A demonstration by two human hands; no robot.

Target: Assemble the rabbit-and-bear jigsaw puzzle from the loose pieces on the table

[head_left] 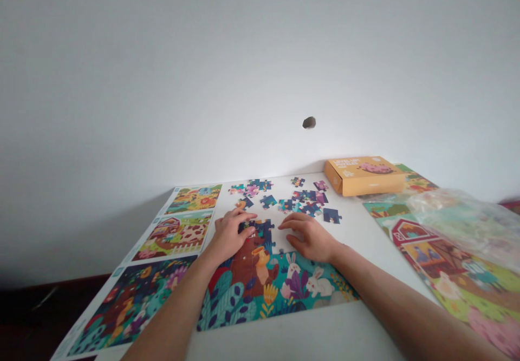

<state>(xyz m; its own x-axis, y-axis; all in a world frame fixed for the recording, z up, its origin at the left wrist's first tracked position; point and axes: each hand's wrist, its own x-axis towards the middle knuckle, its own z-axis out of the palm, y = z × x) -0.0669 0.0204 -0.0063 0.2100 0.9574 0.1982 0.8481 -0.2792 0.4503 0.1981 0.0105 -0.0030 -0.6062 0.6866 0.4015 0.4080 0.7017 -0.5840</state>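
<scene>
A partly joined jigsaw puzzle (260, 290) lies in front of me, showing a brown bear, white rabbits and teal leaves. My left hand (232, 234) rests on its upper left part, index finger and thumb apart, touching the dark pieces there; whether a loose piece is beneath the fingers is hidden. To the right, my right hand (311, 237) lies at the puzzle's upper edge. Its fingers are loosely bent, with a gap between thumb and index finger and nothing visible in it. Beyond both hands are loose puzzle pieces (311, 208), several in dark blue, teal and pink.
On the left lies a reference sheet (173, 236) with three pictures. A yellow puzzle box (365, 176) stands at the back right. Another farm-scene picture (442, 258) and a clear plastic bag (467, 220) are on the right. A white wall (244, 79) with a hole rises behind the table.
</scene>
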